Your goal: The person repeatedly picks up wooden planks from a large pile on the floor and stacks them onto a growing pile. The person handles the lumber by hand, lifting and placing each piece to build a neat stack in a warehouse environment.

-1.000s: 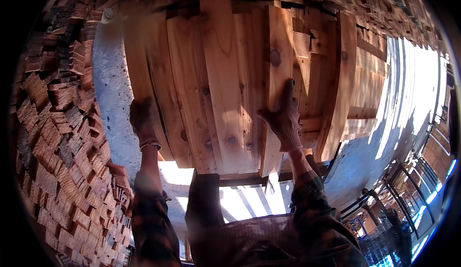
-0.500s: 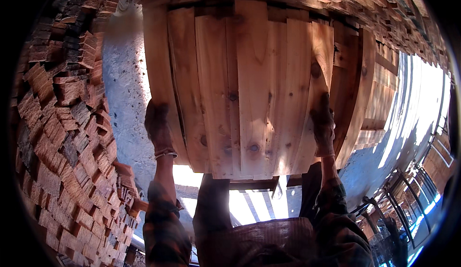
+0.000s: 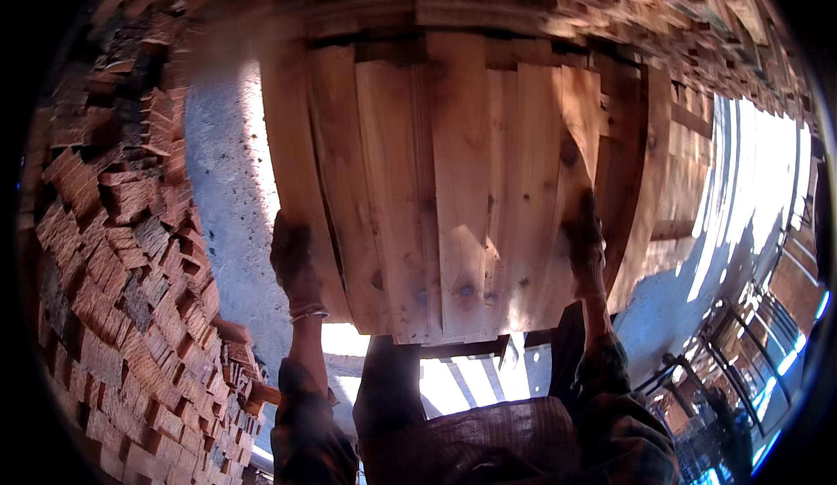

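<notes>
A row of wooden boards (image 3: 462,189), side by side and running lengthwise away from me, lies before me. My left hand (image 3: 296,258), in a dark glove, is closed round the outer edge of the leftmost board (image 3: 292,145). At the opposite side of the row, my gloved right hand (image 3: 586,245) grips the edge of the rightmost board (image 3: 571,158). Both hands press inward from the sides, with the boards between them. Shadow and blur partly hide the fingers. The near board ends reach out over my legs.
Stacked wood pieces (image 3: 131,311) rise along the left, their cut ends facing out. More stacked timber (image 3: 558,6) spans the far side. Other boards (image 3: 641,197) lie just right of my right hand. Metal frames (image 3: 741,345) stand at the lower right, above a sunlit concrete floor (image 3: 663,302).
The whole view has shifted, so the boards, my hands and the far timber sit lower in the picture. Both hands keep their hold on the boards' sides.
</notes>
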Motion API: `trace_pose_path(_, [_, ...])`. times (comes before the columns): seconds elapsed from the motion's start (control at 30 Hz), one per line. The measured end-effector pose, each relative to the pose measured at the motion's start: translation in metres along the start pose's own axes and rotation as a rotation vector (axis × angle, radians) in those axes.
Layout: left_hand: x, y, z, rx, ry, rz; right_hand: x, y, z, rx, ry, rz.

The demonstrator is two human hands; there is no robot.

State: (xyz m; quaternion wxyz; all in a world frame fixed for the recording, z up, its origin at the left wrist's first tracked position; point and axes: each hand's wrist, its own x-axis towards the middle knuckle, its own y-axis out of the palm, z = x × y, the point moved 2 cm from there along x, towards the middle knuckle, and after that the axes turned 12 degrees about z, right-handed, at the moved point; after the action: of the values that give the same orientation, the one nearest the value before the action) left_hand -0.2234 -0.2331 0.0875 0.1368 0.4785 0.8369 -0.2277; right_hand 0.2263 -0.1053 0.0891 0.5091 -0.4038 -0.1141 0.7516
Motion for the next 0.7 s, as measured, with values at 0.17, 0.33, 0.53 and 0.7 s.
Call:
trace_pose_path(0.17, [0.003,-0.026,0.058,-0.038,-0.027,-0.021,0.007,-0.004,-0.009,0.022,-0.006,0.076])
trace_pose_path(0.33, [-0.007,0.027,-0.01,0.383,0.14,-0.162,0.006,-0.082,0.025,-0.326,0.093,0.041])
trace_pose_path(0.53, [-0.073,0.226,-0.055,0.859,0.097,0.055,0.028,-0.126,-0.036,-0.49,0.277,-0.091])
trace_pose_path(0.7, [-0.087,0.255,-0.065,0.885,-0.017,-0.134,0.034,-0.145,-0.044,-0.072,0.172,0.128])
